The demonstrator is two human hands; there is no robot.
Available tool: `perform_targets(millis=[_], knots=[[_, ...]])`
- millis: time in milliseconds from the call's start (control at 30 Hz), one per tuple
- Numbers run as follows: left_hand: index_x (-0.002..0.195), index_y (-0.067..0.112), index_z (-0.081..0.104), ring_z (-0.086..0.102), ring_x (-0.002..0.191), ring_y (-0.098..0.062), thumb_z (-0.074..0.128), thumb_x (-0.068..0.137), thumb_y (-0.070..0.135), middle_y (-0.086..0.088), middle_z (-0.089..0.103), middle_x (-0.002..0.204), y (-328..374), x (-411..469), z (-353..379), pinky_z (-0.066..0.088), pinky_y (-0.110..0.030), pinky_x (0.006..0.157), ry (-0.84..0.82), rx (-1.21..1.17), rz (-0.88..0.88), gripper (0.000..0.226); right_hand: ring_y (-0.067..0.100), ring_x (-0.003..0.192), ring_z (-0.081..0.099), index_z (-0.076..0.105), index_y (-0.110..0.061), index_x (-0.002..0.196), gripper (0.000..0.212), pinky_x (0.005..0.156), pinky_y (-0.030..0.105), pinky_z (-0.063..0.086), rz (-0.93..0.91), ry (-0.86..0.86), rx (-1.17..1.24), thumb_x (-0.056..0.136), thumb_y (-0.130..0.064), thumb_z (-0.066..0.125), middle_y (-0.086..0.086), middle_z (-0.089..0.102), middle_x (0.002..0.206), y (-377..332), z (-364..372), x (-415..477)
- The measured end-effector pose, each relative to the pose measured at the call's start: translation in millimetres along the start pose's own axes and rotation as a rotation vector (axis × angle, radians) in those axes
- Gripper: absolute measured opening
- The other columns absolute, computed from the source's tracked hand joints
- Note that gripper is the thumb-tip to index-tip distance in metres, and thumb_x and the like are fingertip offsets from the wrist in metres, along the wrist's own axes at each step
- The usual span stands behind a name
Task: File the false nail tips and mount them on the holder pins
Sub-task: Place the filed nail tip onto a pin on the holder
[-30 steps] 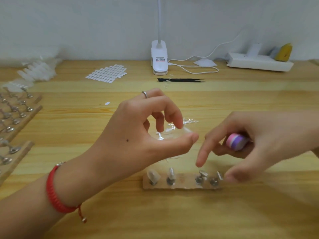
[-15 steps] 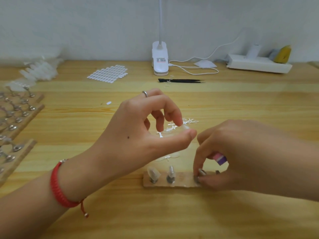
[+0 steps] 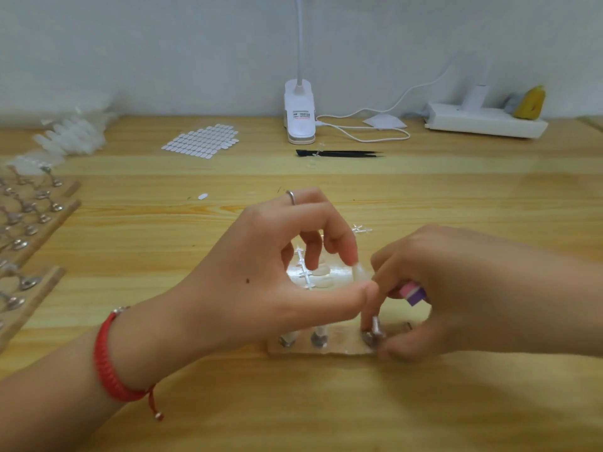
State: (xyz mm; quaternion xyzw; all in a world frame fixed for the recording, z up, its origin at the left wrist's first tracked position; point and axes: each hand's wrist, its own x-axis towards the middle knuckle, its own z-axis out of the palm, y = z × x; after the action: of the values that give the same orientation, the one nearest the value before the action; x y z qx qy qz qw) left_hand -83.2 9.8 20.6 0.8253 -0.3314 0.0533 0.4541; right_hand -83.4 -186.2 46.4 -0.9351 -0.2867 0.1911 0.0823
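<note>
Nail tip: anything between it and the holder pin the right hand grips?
No loose object. The nail tip sits above the holder pin; only the left hand thumb and right hand fingers crowd the gap.

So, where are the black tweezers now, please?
Head view: the black tweezers lie far centre on the table, just in front of the white lamp base.

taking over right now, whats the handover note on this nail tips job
Left hand: pinches a clear nail tip between thumb and index finger, above the wooden strip.
Right hand: holds the file tucked in its fingers and pinches the third holder pin.
Done: two pins at the strip's left end seem to carry tips, partly hidden.
Left to do: seat the held tip on that pin, then likely the last pin.
</note>
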Motion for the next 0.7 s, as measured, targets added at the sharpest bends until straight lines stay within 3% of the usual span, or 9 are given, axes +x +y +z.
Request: perform_targets(millis=[67,133,200,300,700], knots=[[0.075,0.028,0.063,0.056,0.073,-0.018,0.073,0.066,0.041,0.006,0.057,0.082,-0.4,-1.7,1.9,0.038,-0.016,0.057,-0.048,0.009,0.021,0.019,-0.012,0.067,0.052,0.058,-0.067,0.088,0.052,0.054,0.016,0.032,0.024,-0.043,0.116,0.040,-0.088,0.057,-0.027,0.051,0.084,6.6,-13.8,-5.7],[0.076,0.030,0.062,0.057,0.073,-0.017,0.074,0.067,0.042,0.006,0.057,0.082,-2.0,-4.0,5.1,0.036,-0.014,0.060,-0.090,0.038,0.018,0.019,0.002,0.050,0.045,0.060,-0.068,0.094,0.067,0.057,0.023,0.033,0.054,-0.026,0.218,0.033,-0.095,0.060,-0.009,0.048,0.076,17.2,-27.8,-9.8],[0.077,0.032,0.060,0.057,0.075,-0.015,0.073,0.067,0.044,0.007,0.057,0.084,-4.2,-6.4,9.8,0.034,-0.014,0.060,-0.129,0.091,0.009,0.020,0.005,0.046,0.037,0.062,-0.066,0.095,0.070,0.060,0.027,0.033,0.076,-0.015,0.262,0.032,-0.096,0.060,-0.004,0.044,0.073,25.5,-34.2,-9.9],[0.077,0.034,0.057,0.057,0.078,-0.013,0.070,0.067,0.047,0.010,0.056,0.084,-5.0,-8.3,16.4,0.034,-0.017,0.060,-0.152,0.156,-0.008,0.021,0.008,0.048,0.041,0.062,-0.065,0.093,0.066,0.060,0.030,0.036,0.114,-0.047,0.253,0.033,-0.093,0.061,-0.001,0.048,0.080,29.2,-29.5,-5.0],[0.076,0.038,0.052,0.055,0.077,-0.009,0.064,0.067,0.051,0.014,0.052,0.079,-1.9,-8.8,24.1,0.033,-0.016,0.059,-0.163,0.235,-0.017,0.020,-0.001,0.060,0.051,0.057,-0.070,0.092,0.065,0.059,0.031,0.048,0.203,-0.068,0.125,0.032,-0.095,0.054,-0.019,0.051,0.092,26.8,-19.8,-1.9]])
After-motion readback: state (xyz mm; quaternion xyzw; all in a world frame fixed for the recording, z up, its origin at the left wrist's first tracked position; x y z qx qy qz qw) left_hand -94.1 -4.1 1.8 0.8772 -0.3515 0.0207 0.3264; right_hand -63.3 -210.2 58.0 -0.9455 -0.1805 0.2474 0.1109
